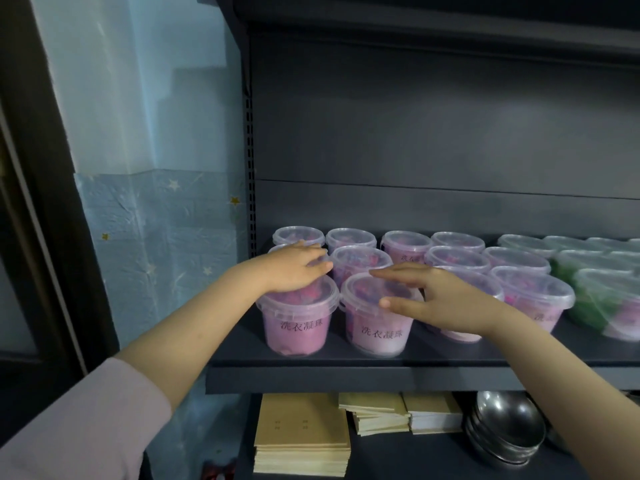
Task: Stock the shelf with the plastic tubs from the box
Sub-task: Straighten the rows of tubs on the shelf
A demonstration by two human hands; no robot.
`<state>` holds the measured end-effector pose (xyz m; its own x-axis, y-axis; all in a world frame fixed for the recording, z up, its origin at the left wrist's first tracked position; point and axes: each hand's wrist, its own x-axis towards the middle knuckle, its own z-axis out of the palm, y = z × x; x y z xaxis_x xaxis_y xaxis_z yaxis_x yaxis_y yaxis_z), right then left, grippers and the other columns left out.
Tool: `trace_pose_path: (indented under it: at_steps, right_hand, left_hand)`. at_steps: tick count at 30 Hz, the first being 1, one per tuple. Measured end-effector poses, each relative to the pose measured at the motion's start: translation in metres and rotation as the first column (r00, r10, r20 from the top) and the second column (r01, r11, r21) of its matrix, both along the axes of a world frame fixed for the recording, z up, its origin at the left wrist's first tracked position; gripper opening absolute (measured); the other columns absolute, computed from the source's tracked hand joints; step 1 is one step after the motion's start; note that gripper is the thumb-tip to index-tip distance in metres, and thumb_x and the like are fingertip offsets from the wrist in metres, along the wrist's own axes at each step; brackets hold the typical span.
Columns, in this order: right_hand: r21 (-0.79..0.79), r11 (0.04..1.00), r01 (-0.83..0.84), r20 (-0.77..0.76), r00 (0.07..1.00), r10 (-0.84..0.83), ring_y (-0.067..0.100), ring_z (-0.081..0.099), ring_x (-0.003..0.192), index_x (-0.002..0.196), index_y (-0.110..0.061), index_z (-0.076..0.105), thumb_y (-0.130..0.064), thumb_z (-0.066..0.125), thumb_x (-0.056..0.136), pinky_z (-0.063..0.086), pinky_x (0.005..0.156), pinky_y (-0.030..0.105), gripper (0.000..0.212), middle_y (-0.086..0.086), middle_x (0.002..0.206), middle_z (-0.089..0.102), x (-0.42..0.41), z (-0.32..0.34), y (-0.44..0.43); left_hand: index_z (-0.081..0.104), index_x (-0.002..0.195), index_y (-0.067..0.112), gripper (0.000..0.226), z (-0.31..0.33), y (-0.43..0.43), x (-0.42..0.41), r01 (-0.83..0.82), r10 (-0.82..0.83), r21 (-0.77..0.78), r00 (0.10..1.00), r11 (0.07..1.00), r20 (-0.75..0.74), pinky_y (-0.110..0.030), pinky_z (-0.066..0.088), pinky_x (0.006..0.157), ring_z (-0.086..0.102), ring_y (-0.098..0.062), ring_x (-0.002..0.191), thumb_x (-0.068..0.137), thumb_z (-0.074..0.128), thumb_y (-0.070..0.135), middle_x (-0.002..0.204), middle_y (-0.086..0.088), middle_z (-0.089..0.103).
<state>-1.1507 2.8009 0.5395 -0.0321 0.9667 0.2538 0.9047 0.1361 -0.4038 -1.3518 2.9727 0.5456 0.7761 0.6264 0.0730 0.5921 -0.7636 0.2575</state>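
Pink tubs (375,315) are being lined up at the shelf (311,374) front. The left hand (294,273) is laid flat on one lid; the right hand (436,299) is spread open against its neighbour, nothing clamped. Next, another tub must be fetched; the box is unseen.

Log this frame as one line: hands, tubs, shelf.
left hand: flat on front-left pink tub lid | right hand: open beside second front pink tub | shelf: pink tubs in rows, green tubs on right

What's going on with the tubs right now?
Left hand flat on front-left tub. Right hand open beside next tub. Nothing blocking.
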Motion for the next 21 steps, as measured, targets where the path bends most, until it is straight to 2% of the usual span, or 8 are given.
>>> trace_pose_path:
  at_steps: [3,6,8,11,12,15,18,21]
  right_hand:
    - [0.106,0.993,0.059,-0.046,0.997,-0.054,-0.023,0.037,0.121,0.125,-0.051,0.050,-0.061,0.056,0.076,0.025,0.092,-0.005,0.050,-0.034,0.132,0.048,0.019,0.011,-0.020]
    - [0.115,0.984,0.134,-0.009,0.991,-0.134,-0.016,0.042,0.120,0.118,-0.051,0.058,-0.055,0.060,0.080,0.030,0.100,0.007,0.038,-0.035,0.129,0.051,0.051,0.017,-0.036]
    - [0.064,0.985,0.160,0.073,0.984,-0.165,-0.009,0.043,0.120,0.111,-0.057,0.058,-0.058,0.058,0.080,0.030,0.103,0.017,0.030,-0.033,0.127,0.049,0.073,0.017,-0.043]
    - [-0.003,0.979,0.203,0.143,0.969,-0.200,-0.001,0.046,0.122,0.114,-0.053,0.059,-0.079,0.047,0.070,0.033,0.106,0.025,0.052,-0.028,0.128,0.053,0.103,0.010,-0.048]
    - [-0.019,0.978,0.206,0.156,0.967,-0.200,0.001,0.048,0.122,0.117,-0.049,0.060,-0.078,0.047,0.071,0.035,0.108,0.028,0.055,-0.025,0.129,0.054,0.110,0.007,-0.049]
    - [-0.048,0.986,0.162,0.143,0.978,-0.154,0.002,0.050,0.121,0.121,-0.043,0.061,-0.059,0.057,0.081,0.038,0.107,0.033,0.044,-0.022,0.129,0.056,0.129,0.002,-0.048]
    - [-0.076,0.989,0.129,0.128,0.985,-0.118,-0.001,0.051,0.120,0.121,-0.041,0.062,-0.051,0.061,0.085,0.038,0.106,0.027,0.038,-0.023,0.129,0.056,0.142,0.004,-0.046]
    - [-0.084,0.993,0.086,0.132,0.988,-0.075,-0.006,0.051,0.115,0.120,-0.037,0.065,-0.046,0.065,0.085,0.036,0.098,0.011,0.036,-0.026,0.124,0.057,0.147,0.003,-0.043]
  left_hand:
    - [0.037,0.144,0.037,0.057,0.008,-0.010,0.001,0.011,-0.032,0.127,0.986,0.992,0.164,-0.043,0.011,0.120,0.008,-0.010,0.147,0.094,0.029,0.062,0.157,0.016,0.020]
    - [0.047,0.138,0.038,0.045,0.011,-0.048,0.018,0.115,-0.158,0.170,0.951,0.979,0.266,-0.027,0.017,0.114,0.027,-0.006,0.141,0.096,0.038,0.054,0.153,0.018,0.030]
    - [0.053,0.134,0.033,0.041,0.004,-0.072,0.035,0.180,-0.218,0.150,0.930,0.972,0.297,-0.027,0.027,0.113,0.038,-0.007,0.135,0.097,0.044,0.047,0.147,0.017,0.042]
    - [0.050,0.136,0.031,0.049,-0.008,-0.091,0.063,0.175,-0.208,0.150,0.947,0.973,0.243,-0.037,0.028,0.114,0.031,-0.009,0.140,0.094,0.041,0.055,0.151,0.012,0.038]
    - [0.048,0.138,0.032,0.053,-0.009,-0.093,0.071,0.161,-0.187,0.129,0.958,0.978,0.218,-0.038,0.026,0.116,0.028,-0.009,0.142,0.093,0.039,0.058,0.153,0.011,0.034]
    - [0.037,0.146,0.029,0.064,-0.009,-0.094,0.089,0.086,-0.090,0.031,0.986,0.996,0.141,-0.039,0.018,0.118,0.017,-0.012,0.146,0.092,0.033,0.064,0.158,0.008,0.022]
    - [0.028,0.149,0.030,0.072,-0.013,-0.090,0.097,-0.042,0.041,0.015,0.999,0.999,0.019,-0.042,0.016,0.118,0.010,-0.015,0.147,0.089,0.029,0.070,0.160,0.008,0.013]
    - [0.025,0.150,0.035,0.069,-0.017,-0.094,0.100,-0.083,0.086,0.097,0.996,0.992,-0.034,-0.044,0.014,0.118,0.008,-0.015,0.148,0.090,0.026,0.069,0.160,0.010,0.011]
